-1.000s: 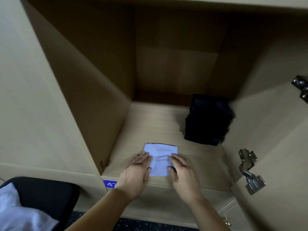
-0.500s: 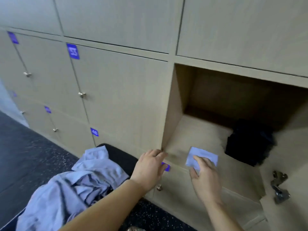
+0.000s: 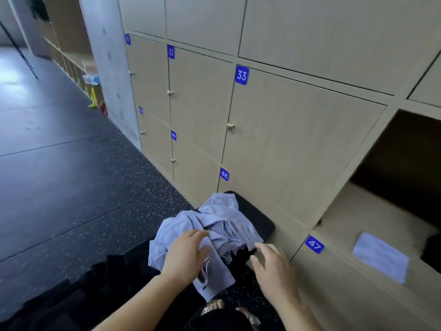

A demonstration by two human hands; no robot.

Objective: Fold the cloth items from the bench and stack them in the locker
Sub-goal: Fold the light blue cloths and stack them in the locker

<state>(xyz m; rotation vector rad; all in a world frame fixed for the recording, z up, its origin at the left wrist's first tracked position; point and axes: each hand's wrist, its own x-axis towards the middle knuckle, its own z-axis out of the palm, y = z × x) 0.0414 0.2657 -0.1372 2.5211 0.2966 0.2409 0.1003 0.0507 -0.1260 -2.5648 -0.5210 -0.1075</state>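
Numbered beige lockers (image 3: 298, 144) line the wall. On the black desk (image 3: 259, 220) lies a crumpled lilac cloth heap (image 3: 222, 225). The left hand (image 3: 188, 252) rests on it, grip loose, and the right hand (image 3: 272, 261) hovers beside, grip wide. One folded cloth (image 3: 380, 258) sits in the open locker (image 3: 355, 211).

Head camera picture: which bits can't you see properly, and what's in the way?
- Dark cloth in the open locker: head view, mostly cut off by the right edge.
- Black bench: head view, largely covered by the crumpled lilac garment.
- Left hand on the garment: head view, unclear whether it grips or just rests.
- Right hand: head view, motion-blurred.
- Small blue label on a far door: head view, too small to read.
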